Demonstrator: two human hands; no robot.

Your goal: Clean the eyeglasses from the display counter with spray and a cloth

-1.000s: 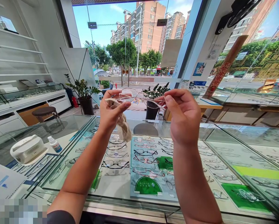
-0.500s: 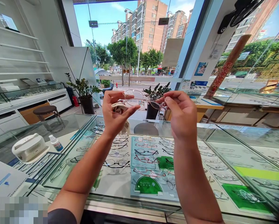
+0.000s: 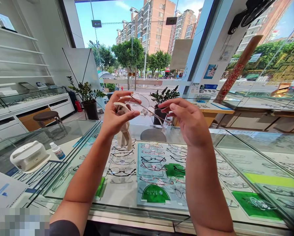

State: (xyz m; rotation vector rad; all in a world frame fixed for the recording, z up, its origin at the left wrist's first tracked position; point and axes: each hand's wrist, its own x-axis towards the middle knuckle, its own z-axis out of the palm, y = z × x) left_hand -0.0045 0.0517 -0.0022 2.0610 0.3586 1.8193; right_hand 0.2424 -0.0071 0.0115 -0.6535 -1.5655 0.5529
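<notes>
Over the middle of the glass display case (image 3: 119, 196), well clear of its top, you have the eyeglasses (image 3: 149, 109) up in the air, tilted, sloping down toward your right. Your left hand (image 3: 118, 113) has them, fingers and thumb pinched on one side, with a beige cloth (image 3: 124, 136) bunched in that same grip, its tail dangling above the case. And your right hand (image 3: 191, 121), also above the case: fingers bent, loosely parted, right by the other end of the eyeglasses; whether a fingertip touches, this view can't tell. Down inside the case, rows of frames (image 3: 122, 171) line up, a green MOHOE sign (image 3: 155, 194) near its front edge. Over at the case's left end, a white device (image 3: 30, 157) and a spray bottle (image 3: 57, 150). Out beyond the case, potted plants (image 3: 86, 98) and a brown stool (image 3: 46, 116).
</notes>
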